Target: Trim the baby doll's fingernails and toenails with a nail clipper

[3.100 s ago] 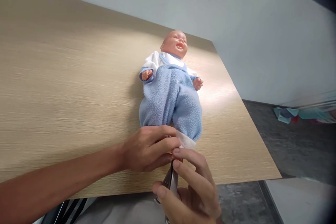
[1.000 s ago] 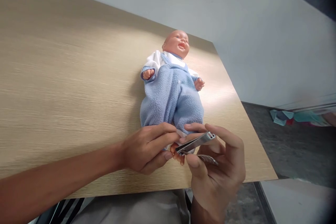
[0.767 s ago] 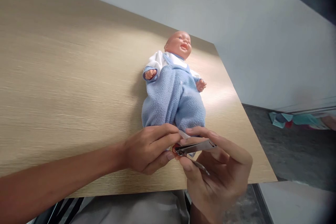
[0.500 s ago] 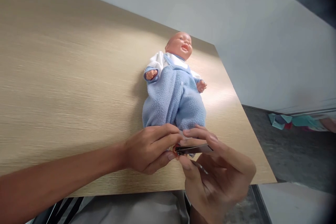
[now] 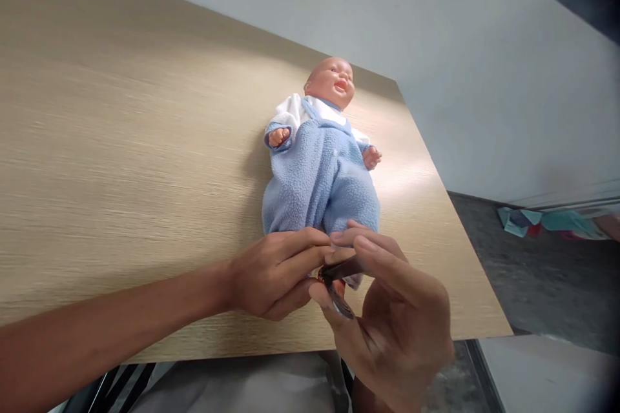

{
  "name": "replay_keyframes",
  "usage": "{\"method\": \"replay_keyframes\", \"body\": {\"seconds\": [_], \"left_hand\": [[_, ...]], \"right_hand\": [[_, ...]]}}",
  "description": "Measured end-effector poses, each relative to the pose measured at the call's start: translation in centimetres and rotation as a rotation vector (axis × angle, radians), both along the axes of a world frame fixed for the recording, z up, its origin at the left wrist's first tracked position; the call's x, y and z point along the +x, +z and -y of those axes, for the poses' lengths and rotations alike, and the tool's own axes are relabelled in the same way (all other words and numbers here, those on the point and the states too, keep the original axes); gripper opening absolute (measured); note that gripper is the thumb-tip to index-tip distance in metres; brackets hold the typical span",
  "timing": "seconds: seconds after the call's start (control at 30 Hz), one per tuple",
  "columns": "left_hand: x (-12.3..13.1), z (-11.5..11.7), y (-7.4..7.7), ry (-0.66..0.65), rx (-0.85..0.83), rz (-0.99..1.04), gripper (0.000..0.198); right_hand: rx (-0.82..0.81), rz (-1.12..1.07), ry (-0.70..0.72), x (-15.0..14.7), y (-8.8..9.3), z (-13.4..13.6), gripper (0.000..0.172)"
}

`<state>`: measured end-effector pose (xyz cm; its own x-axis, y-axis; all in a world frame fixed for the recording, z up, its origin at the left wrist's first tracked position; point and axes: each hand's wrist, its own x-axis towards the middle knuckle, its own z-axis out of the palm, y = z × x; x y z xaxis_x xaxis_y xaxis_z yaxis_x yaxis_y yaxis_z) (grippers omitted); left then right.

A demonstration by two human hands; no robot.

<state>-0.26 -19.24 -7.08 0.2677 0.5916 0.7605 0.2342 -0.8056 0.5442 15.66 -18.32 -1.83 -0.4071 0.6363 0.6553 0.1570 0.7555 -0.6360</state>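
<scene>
A baby doll (image 5: 310, 174) in fleecy blue overalls with white sleeves lies on its back, its feet pointing toward me. My left hand (image 5: 274, 274) is closed on the doll's foot (image 5: 340, 286), most of which is hidden behind my fingers. In my right hand (image 5: 404, 316) is a metal nail clipper (image 5: 343, 267), held between thumb and fingers with its lever swung apart from the body. The clipper's jaw end sits against the foot, close to my left fingertips. Exactly which toe it touches is hidden.
The doll rests on a light wood-grain table (image 5: 145, 142), near its right edge. A pale wall (image 5: 484, 90) rises behind. On the dark floor (image 5: 547, 277) at the right lie teal and red items (image 5: 520, 221). Grey cloth (image 5: 242, 387) shows below the table's front edge.
My right hand has moved slightly left and turned, and the clipper's lever now angles more steeply downward. My left hand and the doll have stayed in place.
</scene>
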Motion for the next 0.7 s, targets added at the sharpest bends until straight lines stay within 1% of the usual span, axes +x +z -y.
{"method": "replay_keyframes", "body": {"seconds": [0.07,0.17,0.33,0.47,0.53,0.6,0.67,0.7], "left_hand": [[0.1,0.0,0.0,-0.014,0.006,0.023,0.04],[0.1,-0.1,-0.1,0.001,0.059,0.062,0.037],[0.2,-0.2,-0.2,0.061,0.112,0.045,0.026],[0.3,-0.3,-0.8,0.082,0.137,0.058,0.028],[0.3,-0.3,-1.0,0.071,0.134,0.052,0.029],[0.2,-0.3,-1.0,0.069,0.134,0.046,0.028],[0.1,-0.2,-0.6,0.064,0.116,0.036,0.025],[0.0,-0.2,-0.4,0.06,0.096,0.026,0.025]], "right_hand": [[-0.028,0.02,0.028,-0.1,0.3,0.1,0.067],[-0.059,0.087,0.076,-0.4,1.0,-0.1,0.063],[0.033,0.277,0.119,-0.6,2.3,-0.7,0.051],[0.112,0.369,0.087,-0.8,2.9,-0.5,0.043],[0.136,0.391,0.073,-0.7,3.1,-0.4,0.04],[0.118,0.404,0.088,-0.6,3.1,-0.4,0.04],[0.048,0.336,0.098,-0.3,3.0,-0.5,0.046],[0.0,0.261,0.077,-0.1,2.9,-0.5,0.05]]}}
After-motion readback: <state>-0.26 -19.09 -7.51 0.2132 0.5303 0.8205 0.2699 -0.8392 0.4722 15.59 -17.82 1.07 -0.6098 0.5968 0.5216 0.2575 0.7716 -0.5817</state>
